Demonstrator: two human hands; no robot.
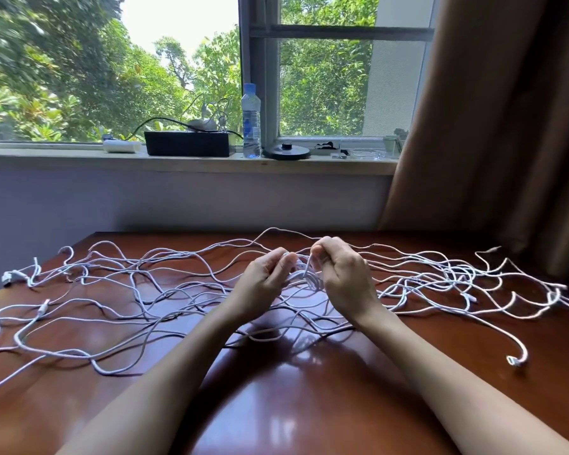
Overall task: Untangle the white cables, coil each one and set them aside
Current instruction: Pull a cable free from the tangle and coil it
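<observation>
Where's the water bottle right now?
In the head view, the bottle stands upright on the windowsill past the table, between the black box on its left and the round black base on its right.

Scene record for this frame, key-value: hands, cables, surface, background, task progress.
left hand: pinches white cables at centre
right hand: pinches the same bunch, raised above the table
white cables: loose tangle spread across the table
windowsill: water bottle, black box
progress: no finished coil set aside in view
</observation>
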